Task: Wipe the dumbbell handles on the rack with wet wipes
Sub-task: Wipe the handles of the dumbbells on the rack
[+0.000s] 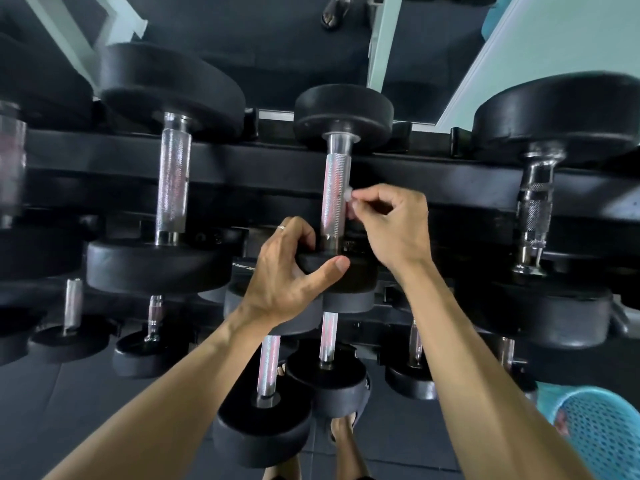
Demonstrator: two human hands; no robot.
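Observation:
A black dumbbell with a knurled silver handle [335, 188] lies on the top tier of the black rack [433, 181], in the middle of the view. My left hand [291, 275] grips the near black head of this dumbbell [360, 271], thumb across its face and fingers curled over the rim. My right hand [391, 223] pinches a small white wet wipe [348, 197] against the right side of the handle, about halfway along it.
More dumbbells sit to the left [173, 174] and right [535, 209] on the same tier, and smaller ones fill the lower tiers [329, 336]. A turquoise mesh basket [602, 431] stands at the lower right on the dark floor. My sandalled feet show below.

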